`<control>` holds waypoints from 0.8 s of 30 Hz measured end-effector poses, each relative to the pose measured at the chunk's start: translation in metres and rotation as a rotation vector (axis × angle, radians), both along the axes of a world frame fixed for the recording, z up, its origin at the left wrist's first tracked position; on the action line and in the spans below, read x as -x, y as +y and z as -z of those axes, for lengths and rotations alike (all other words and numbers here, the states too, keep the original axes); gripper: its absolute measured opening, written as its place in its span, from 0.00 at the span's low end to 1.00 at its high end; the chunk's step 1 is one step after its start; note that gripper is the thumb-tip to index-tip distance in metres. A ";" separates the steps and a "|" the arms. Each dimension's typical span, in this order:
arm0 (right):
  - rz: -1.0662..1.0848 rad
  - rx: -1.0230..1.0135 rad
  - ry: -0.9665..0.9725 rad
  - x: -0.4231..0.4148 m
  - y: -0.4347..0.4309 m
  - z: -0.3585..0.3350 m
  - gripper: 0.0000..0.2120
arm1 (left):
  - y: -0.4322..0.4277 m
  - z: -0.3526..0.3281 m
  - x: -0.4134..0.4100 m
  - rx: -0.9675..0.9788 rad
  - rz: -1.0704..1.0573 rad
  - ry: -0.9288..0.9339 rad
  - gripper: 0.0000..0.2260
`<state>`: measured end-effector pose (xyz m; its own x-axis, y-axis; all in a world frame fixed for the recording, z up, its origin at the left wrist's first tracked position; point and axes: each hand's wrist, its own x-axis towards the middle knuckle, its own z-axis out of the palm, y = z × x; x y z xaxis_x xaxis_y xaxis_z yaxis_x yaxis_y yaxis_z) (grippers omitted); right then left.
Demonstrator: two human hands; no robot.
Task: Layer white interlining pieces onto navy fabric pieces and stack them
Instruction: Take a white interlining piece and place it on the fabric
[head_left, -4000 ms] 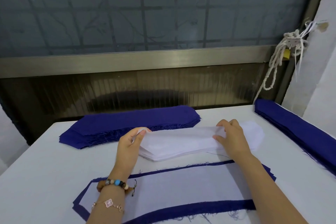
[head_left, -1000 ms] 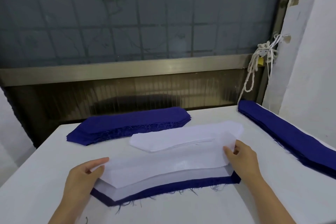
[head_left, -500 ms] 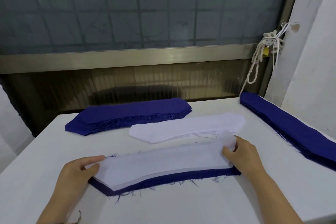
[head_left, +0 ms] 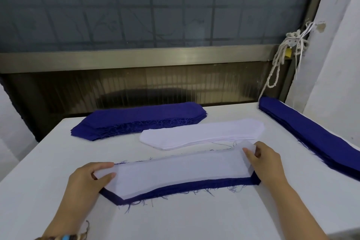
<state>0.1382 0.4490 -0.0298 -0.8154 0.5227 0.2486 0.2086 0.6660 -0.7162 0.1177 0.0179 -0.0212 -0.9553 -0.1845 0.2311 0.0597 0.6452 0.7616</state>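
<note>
A white interlining piece (head_left: 175,173) lies on a stack of navy fabric pieces (head_left: 185,188) near the table's front. My left hand (head_left: 87,181) pinches its left end between thumb and fingers. My right hand (head_left: 263,161) pinches its right end, which is lifted slightly. Behind it sits a stack of white interlining pieces (head_left: 202,134). A pile of navy fabric pieces (head_left: 140,119) lies further back on the left.
A long stack of navy fabric (head_left: 311,136) runs along the white table's (head_left: 175,220) right edge. A window with a metal frame (head_left: 136,58) stands behind the table. A white rope (head_left: 280,60) hangs at the right, by a white wall.
Both hands have lowered the white interlining piece onto the navy stack; it was held up off it a second ago and now lies almost flat.
</note>
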 end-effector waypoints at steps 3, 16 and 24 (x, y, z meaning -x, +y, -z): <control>-0.007 0.065 -0.001 -0.001 0.000 0.000 0.08 | -0.003 0.001 0.000 -0.001 0.009 -0.012 0.10; 0.057 0.069 0.025 0.003 0.005 0.008 0.07 | -0.002 -0.002 -0.003 0.018 -0.001 -0.018 0.10; 0.095 0.055 0.034 0.005 0.007 0.010 0.06 | -0.004 0.003 -0.001 -0.042 -0.030 0.023 0.07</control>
